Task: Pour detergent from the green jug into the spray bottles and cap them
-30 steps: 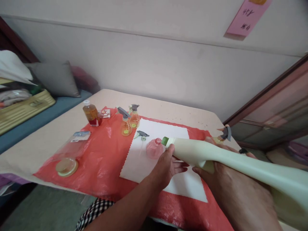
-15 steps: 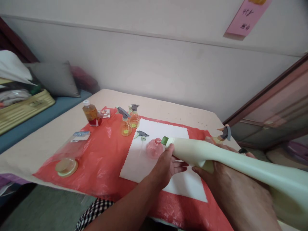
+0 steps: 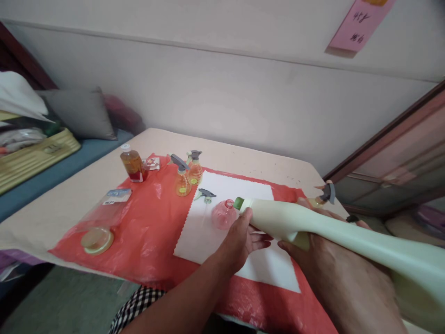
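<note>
A large pale green plastic jug (image 3: 295,217) is tipped on its side with its mouth pointing left. Its green tip sits close to the neck of a small pink clear bottle (image 3: 224,215) without a spray head; I cannot tell whether they touch. My left hand (image 3: 246,241) steadies the jug's neck, thumb on its side and fingers stretched underneath. Behind the jug's handle, my right hand (image 3: 323,250) grips it, its fingers partly hidden. A loose grey trigger spray head (image 3: 207,195) lies beside the pink bottle on a white sheet (image 3: 194,241).
Two yellow-tinted spray bottles (image 3: 182,183) stand left of the sheet, another spray bottle (image 3: 321,197) at right. A bottle of amber liquid (image 3: 133,164), a packet (image 3: 118,195) and a round lidded container (image 3: 97,240) are on the left, around red plastic sheeting (image 3: 149,232).
</note>
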A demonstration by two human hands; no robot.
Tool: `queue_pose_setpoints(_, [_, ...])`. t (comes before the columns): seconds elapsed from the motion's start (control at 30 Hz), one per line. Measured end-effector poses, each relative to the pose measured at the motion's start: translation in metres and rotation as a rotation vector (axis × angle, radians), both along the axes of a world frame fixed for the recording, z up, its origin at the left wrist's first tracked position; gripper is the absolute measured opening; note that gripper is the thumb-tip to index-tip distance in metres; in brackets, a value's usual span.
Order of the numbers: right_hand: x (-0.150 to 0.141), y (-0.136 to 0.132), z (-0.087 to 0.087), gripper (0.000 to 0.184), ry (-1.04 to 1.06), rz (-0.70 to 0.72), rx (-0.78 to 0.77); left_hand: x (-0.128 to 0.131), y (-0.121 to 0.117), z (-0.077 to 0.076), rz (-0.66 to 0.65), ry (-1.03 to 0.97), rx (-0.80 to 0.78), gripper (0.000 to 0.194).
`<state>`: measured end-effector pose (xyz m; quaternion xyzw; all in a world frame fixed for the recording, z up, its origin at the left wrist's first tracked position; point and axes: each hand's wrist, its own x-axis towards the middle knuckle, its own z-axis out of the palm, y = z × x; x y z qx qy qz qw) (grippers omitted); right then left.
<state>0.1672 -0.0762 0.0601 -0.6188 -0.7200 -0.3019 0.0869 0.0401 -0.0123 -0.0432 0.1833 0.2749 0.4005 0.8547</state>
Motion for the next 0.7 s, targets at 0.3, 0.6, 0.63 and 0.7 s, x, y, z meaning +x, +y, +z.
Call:
queue_pose_setpoints(0.3, [0.001, -0.0006, 0.002, 0.069, -0.002, -0.008, -0.052, 0.0, -0.0003, -0.0002, 0.001, 0.008, 0.014, 0.067])
queue_pose_setpoints(0.6, [-0.0009, -0.0008, 0.0041, 0.07, 0.012, -0.023, -0.065, 0.0008, 0.0001, -0.0001, 0.004, 0.023, 0.0, 0.066])
queue_pose_setpoints(0.63, [-0.0009, -0.0007, 0.0036, 0.07, 0.021, -0.024, -0.059, 0.0009, 0.0003, -0.0004, 0.004, 0.022, -0.001, 0.067])
queue_pose_setpoints(0.7, [-0.0006, -0.0008, 0.0026, 0.071, 0.035, -0.019, -0.049, 0.0011, 0.0005, -0.0009, 0.009, 0.02, -0.002, 0.067])
